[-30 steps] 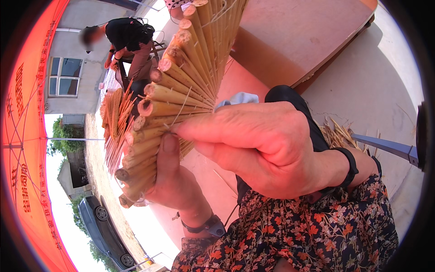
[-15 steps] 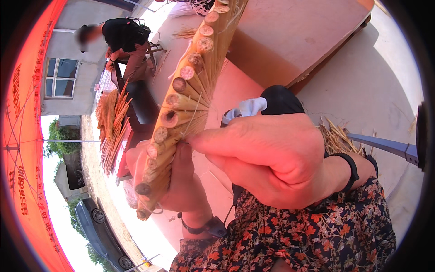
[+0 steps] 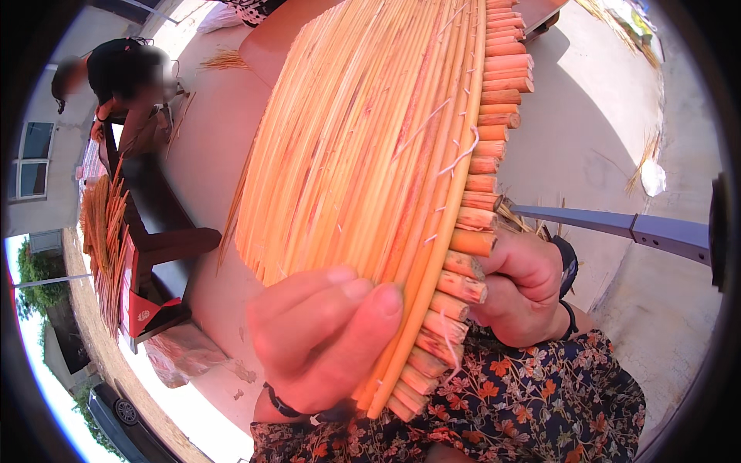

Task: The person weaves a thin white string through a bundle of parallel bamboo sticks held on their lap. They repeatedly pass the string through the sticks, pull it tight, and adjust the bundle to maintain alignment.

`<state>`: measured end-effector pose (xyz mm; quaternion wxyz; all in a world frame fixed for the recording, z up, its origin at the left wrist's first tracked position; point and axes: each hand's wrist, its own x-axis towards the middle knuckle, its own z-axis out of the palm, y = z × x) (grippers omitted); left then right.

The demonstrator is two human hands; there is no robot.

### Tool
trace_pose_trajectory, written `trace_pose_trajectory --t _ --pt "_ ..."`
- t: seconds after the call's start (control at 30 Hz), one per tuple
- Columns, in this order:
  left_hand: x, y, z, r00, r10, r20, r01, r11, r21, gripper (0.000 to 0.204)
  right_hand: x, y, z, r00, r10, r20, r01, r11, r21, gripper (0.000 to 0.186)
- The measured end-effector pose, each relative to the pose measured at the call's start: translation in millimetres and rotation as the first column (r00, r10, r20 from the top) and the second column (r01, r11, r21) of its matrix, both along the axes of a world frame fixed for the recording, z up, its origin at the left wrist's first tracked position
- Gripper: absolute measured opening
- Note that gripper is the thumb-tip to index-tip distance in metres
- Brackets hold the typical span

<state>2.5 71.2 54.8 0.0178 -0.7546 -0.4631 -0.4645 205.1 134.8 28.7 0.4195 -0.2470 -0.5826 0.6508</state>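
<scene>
A large panel of pale stalks [image 3: 332, 170], laid side by side and stitched with white thread, stands tilted before me. Cut stub ends [image 3: 494, 162] stick out along its right edge, behind long straight rods. Low on the panel's front, my left hand [image 3: 324, 332] grips it, thumb lying near the stitched rods. My right hand [image 3: 529, 285] is closed at the far side of the stubs, fingertips partly hidden behind them. What it pinches, if anything, does not show. A loose white thread [image 3: 461, 154] crosses the rods, and another end [image 3: 451, 347] dangles over the lower stubs.
A bundle of reddish-brown stalks [image 3: 104, 239] lies on a dark red table [image 3: 150, 309] at left, with a plastic bag [image 3: 185, 351] below. Beyond it a person [image 3: 127, 85] in black bends over. A grey metal bar [image 3: 610, 222] juts in from the right.
The panel has turned from its cut ends toward me to its broad stitched face. My right hand has gone from in front of the stubs to behind them. The left now shows in front.
</scene>
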Motion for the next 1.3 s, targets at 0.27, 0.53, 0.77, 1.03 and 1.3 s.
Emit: trace_pose_trajectory --t 0.27,0.53,0.77,1.03,1.3 --pt "7.8 -2.6 -8.6 0.997 0.071 -0.002 -0.071 0.997 0.010 0.037 0.2 -4.3 -0.9 0.999 -0.010 -0.043 0.002 0.981 -0.192 0.002" --pt "8.4 -5.6 -11.9 0.994 0.002 -0.106 -0.006 0.999 -0.032 0.038 6.9 -6.4 -10.6 0.998 0.015 -0.069 -0.031 0.969 -0.245 0.002" --pt "13.4 -6.8 -14.9 0.998 0.055 -0.015 -0.055 0.998 -0.005 0.038 10.1 3.2 -4.0 0.980 0.144 -0.136 -0.185 0.910 -0.370 0.013" --pt "15.1 -4.6 -17.0 0.996 0.085 -0.035 -0.084 0.996 0.036 0.037 11.0 8.4 -17.4 0.976 0.170 -0.133 -0.207 0.913 -0.352 0.019" --pt "15.2 -7.7 -18.4 0.998 0.060 -0.020 -0.060 0.998 -0.006 0.041 4.6 -0.9 -27.0 0.968 0.167 -0.187 -0.230 0.886 -0.402 0.026"
